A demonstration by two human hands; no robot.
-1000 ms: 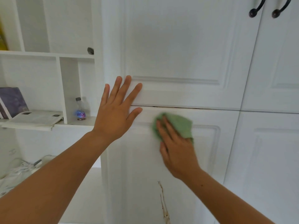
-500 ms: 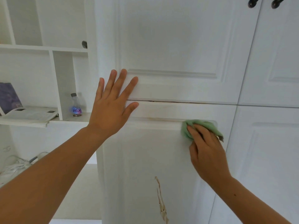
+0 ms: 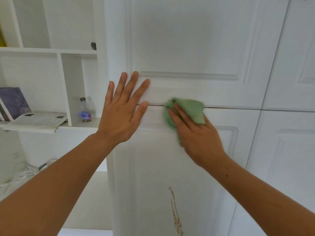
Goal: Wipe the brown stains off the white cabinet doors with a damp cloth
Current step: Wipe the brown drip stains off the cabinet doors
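Note:
A green cloth (image 3: pixel 189 109) is pressed flat against the top rail of the lower white cabinet door (image 3: pixel 153 167), right at the gap under the upper door (image 3: pixel 187 40). My right hand (image 3: pixel 197 135) lies on the cloth and holds it against the door. My left hand (image 3: pixel 122 109) rests flat with fingers spread across the seam between the two doors, at their left edge, holding nothing. A long brown streak of stain (image 3: pixel 174 212) runs down the lower door's panel, well below both hands.
Open white shelves (image 3: pixel 47 51) stand to the left, with a small plastic bottle (image 3: pixel 85 110), a purple book (image 3: pixel 12 101) and a flat white booklet (image 3: pixel 39 120). More white doors (image 3: pixel 289 150) continue on the right. White cables (image 3: pixel 22 172) lie lower left.
My right hand has swept the cloth back to the left along the lower door's top rail, from its right corner to near the middle. The left hand has stayed pressed in place.

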